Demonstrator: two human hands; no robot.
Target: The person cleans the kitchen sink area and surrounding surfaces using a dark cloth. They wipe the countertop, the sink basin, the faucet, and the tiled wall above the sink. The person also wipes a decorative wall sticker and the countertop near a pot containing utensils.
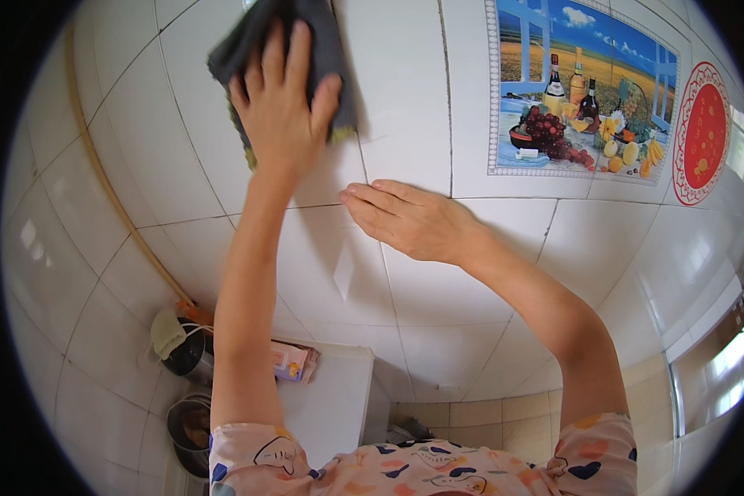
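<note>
My left hand lies with fingers spread on a dark grey cloth, pressing it against the white tiled wall. Yellowish stitching runs along parts of the cloth's edge. Lower and to the right, my right hand rests on the same wall near a tile joint. Its fingers are stretched out close together, and nothing is held in it.
A still-life picture and a red oval sticker are on the wall at right. A tan pipe follows the left corner. Below stand a white cabinet top with a wipes packet, and pots.
</note>
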